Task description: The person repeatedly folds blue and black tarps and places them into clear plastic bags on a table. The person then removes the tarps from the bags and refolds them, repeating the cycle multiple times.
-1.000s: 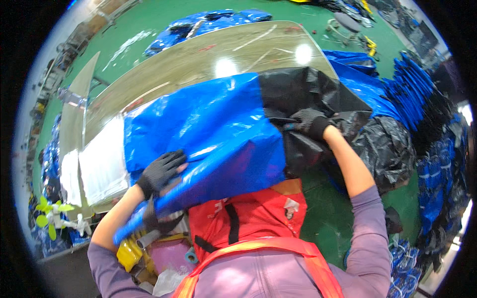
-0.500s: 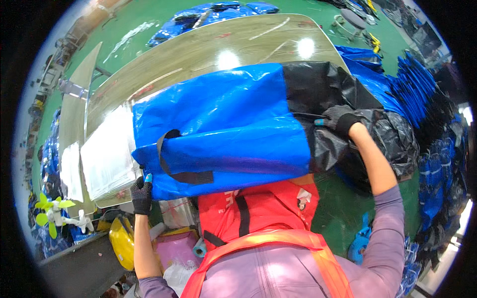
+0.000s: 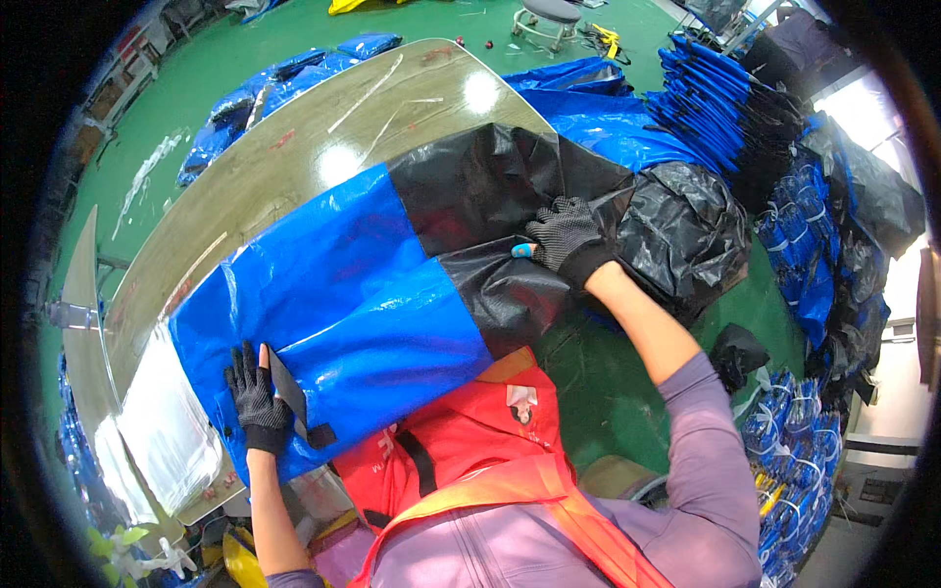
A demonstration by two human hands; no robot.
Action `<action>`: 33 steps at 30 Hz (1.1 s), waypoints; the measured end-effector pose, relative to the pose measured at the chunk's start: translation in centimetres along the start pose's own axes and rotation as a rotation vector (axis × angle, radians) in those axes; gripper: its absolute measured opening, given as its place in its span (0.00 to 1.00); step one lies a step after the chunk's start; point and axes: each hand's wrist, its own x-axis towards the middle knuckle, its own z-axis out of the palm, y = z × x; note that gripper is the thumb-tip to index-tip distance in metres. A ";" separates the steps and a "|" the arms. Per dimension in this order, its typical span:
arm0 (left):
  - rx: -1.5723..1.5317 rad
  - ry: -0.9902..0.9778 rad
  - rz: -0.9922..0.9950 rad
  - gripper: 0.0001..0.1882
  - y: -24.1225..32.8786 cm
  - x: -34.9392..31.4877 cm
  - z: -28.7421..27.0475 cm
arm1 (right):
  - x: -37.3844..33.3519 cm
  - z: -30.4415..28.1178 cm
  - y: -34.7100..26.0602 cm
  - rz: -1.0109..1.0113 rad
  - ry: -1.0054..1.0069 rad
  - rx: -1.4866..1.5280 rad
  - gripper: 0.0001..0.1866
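Observation:
A large blue and black bag [image 3: 333, 279] of glossy sheet material lies flat across the table [image 3: 245, 211]. A short black strap [image 3: 290, 392] is fixed to its blue part. My left hand [image 3: 259, 400], in a black dotted glove, rests flat on the blue part beside the strap, its fingers spread. On the black part, my right hand [image 3: 567, 238], gloved alike, has its fingers curled into the material along a fold; its thumb shows a blue tip. Crumpled black sheeting [image 3: 686, 230] of the bag hangs past the table's right end.
Stacked blue and black bags [image 3: 701, 108] stand beyond the right end. Tied blue bundles [image 3: 794, 441] lie at the lower right. Clear plastic sheets [image 3: 162, 421] cover the table's left end. A stool [image 3: 551, 15] stands at the back. My red apron [image 3: 451, 441] touches the bag's near edge.
The view has turned to the right. My left hand has gone from the bag's near left corner to lying flat on the blue part by the strap. My right hand stays on the black part.

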 end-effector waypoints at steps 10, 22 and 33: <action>-0.195 0.298 0.727 0.30 19.6 14.8 -7.6 | -0.1 -1.9 -0.9 0.014 0.147 -0.030 0.30; -0.043 0.082 0.999 0.27 21.7 16.4 -0.2 | -3.6 -4.1 -1.4 -0.323 0.535 0.070 0.09; -0.117 -0.069 0.943 0.25 22.7 16.7 1.1 | 20.9 1.2 0.7 -0.181 -0.495 0.261 0.34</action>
